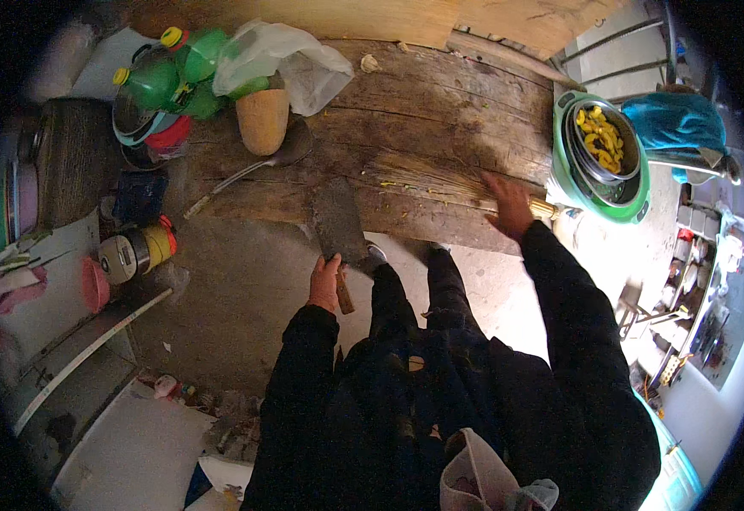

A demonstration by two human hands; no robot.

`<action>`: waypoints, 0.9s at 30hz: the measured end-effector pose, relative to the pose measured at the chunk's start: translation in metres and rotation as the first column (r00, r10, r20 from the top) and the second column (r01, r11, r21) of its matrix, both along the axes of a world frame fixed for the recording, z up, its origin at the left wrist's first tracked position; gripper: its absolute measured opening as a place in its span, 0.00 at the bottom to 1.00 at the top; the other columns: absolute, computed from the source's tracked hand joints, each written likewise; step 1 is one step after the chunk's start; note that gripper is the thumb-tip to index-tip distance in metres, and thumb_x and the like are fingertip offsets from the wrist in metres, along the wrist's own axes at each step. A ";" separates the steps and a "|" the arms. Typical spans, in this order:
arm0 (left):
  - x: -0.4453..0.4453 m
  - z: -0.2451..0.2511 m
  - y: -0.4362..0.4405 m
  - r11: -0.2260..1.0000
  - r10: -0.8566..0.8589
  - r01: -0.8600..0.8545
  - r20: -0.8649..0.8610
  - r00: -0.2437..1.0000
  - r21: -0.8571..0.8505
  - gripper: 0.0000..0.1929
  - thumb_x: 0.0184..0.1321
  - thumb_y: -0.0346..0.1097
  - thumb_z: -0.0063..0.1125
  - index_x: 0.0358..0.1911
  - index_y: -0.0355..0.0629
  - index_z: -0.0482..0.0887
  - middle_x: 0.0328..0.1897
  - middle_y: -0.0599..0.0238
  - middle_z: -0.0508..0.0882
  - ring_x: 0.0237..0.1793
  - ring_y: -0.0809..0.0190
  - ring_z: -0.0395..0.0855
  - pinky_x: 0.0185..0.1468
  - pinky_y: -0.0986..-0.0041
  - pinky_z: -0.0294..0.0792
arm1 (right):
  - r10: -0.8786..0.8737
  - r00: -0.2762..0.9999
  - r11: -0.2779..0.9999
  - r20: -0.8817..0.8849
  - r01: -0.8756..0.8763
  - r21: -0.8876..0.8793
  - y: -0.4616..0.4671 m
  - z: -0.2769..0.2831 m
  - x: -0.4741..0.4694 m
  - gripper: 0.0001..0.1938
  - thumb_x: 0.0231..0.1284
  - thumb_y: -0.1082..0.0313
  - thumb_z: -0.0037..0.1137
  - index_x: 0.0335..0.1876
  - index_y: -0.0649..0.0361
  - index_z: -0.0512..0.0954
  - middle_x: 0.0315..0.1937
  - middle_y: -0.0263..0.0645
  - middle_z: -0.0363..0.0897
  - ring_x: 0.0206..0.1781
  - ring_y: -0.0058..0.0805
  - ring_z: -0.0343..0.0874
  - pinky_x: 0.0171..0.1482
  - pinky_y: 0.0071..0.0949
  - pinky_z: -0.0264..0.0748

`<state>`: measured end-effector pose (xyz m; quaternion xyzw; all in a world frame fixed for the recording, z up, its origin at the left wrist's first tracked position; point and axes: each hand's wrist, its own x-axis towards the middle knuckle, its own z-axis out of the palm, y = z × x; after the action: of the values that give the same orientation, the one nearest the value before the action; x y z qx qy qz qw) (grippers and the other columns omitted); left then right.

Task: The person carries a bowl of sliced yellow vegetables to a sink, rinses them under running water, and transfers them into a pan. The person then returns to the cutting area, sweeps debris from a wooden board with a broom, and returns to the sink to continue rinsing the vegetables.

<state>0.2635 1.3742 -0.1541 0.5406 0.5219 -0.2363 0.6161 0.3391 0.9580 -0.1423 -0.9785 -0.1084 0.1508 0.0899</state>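
My left hand [325, 284] grips the wooden handle of a cleaver [337, 223], whose broad dark blade lies over the near edge of the wooden table [410, 128]. With fingers spread, my right hand [509, 204] is over the table's right part, at one end of a whisk of thin straw-like bristles [426, 177] with a yellowish bound handle [543, 208]. Whether that hand touches the whisk I cannot tell. Small yellow and green scraps lie about the bristles. Left of the cleaver, a metal ladle [292, 144] lies beside a tan, tapered block [263, 121].
Green plastic bottles [155, 86] and a clear plastic bag [311, 67] stand at the back left. At the right, a green basin [635, 204] holds metal bowls, the top one with yellow food pieces [599, 137]. A blue cloth [675, 121] is beyond it.
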 end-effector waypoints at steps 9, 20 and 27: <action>0.008 -0.019 0.011 0.955 -0.154 0.187 0.152 0.976 -0.230 0.43 0.65 0.44 0.57 0.74 0.46 0.39 0.71 0.56 0.60 0.52 0.56 0.74 0.49 0.58 0.70 | -0.136 0.976 0.982 0.172 0.109 0.155 0.022 0.016 0.030 0.39 0.52 0.72 0.61 0.72 0.42 0.58 0.44 0.48 0.69 0.49 0.50 0.71 0.52 0.42 0.71; -0.025 -0.017 0.013 0.989 0.078 -0.062 0.116 0.990 -0.132 0.16 0.65 0.40 0.55 0.53 0.44 0.74 0.43 0.69 0.77 0.38 0.65 0.74 0.41 0.70 0.70 | -0.037 0.999 0.977 0.035 0.029 0.210 0.138 0.008 0.135 0.32 0.55 0.77 0.46 0.69 0.48 0.62 0.51 0.56 0.73 0.49 0.55 0.76 0.47 0.47 0.76; -0.026 -0.019 0.020 0.992 -0.129 0.128 0.315 0.940 0.024 0.16 0.65 0.39 0.54 0.54 0.43 0.74 0.43 0.69 0.78 0.39 0.66 0.75 0.43 0.72 0.69 | 0.336 0.933 0.941 0.126 -0.339 0.009 0.114 0.034 0.129 0.31 0.55 0.78 0.46 0.67 0.45 0.65 0.44 0.48 0.77 0.44 0.50 0.78 0.42 0.46 0.78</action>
<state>0.2379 1.3943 -0.1733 0.6052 0.3805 -0.1854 0.6743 0.4685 1.0717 -0.1083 -0.9512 -0.2824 0.1020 0.0706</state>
